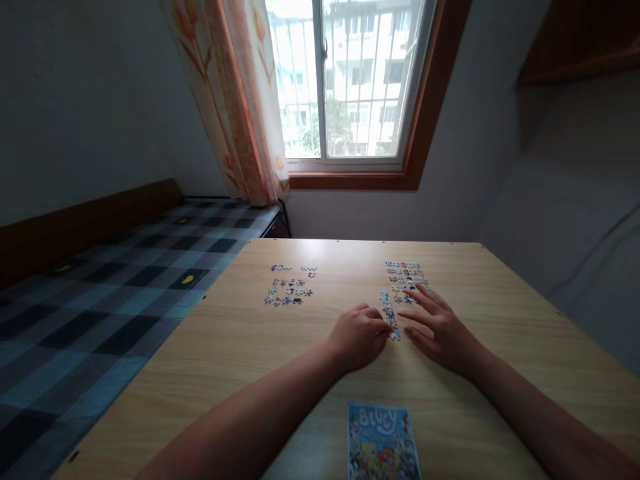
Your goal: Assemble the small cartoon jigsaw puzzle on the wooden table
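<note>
A narrow joined strip of jigsaw pieces (388, 309) lies on the table between my two hands. My left hand (361, 335) is closed at the strip's near end, thumb and fingertips together at its lowest piece; whether a piece is pinched there is hard to make out. On the other side, my right hand (436, 327) has its fingers spread, holding nothing, with its upper fingertips over the near edge of a group of loose jigsaw pieces (400, 272). Part of that group is hidden under the fingers.
Another group of loose jigsaw pieces (287, 291) lies on the left of the wooden table (240, 387). A Bluey picture card or box (384, 440) rests at the near edge. Left of the table is a bed with a checked cover (115, 287); a window (360, 87) is behind.
</note>
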A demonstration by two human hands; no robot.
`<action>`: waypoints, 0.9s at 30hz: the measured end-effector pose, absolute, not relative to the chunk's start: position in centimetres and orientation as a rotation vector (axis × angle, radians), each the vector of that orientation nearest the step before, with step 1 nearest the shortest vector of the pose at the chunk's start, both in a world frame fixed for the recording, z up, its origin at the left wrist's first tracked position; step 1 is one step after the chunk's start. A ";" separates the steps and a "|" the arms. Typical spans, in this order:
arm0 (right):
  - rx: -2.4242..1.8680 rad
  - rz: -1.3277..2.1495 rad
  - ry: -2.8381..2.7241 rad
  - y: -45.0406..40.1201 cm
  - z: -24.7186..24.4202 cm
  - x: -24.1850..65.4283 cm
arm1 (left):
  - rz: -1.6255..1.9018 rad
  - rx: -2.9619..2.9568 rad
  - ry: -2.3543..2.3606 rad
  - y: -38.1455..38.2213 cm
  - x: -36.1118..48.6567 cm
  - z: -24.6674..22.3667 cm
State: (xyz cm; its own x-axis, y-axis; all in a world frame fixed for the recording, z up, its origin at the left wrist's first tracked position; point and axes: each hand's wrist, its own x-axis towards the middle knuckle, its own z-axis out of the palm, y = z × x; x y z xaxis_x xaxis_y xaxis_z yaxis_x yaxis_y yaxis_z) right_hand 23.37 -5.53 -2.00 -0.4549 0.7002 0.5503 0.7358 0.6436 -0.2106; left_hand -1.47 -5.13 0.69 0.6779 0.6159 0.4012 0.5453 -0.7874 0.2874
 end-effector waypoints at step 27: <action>-1.044 -0.058 -2.144 -5.1 -1.6 22.7 | 0.067 2.238 2.455 4.1 -14.2 4.9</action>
State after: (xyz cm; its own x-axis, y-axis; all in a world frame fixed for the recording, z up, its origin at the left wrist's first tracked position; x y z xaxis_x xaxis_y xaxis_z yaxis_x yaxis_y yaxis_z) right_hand 22.68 -5.10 -1.65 -0.3964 0.6628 0.6353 0.6963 0.6680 -0.2625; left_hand -14.16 4.05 4.86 -0.0833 0.9836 0.1601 0.9909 0.0989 -0.0916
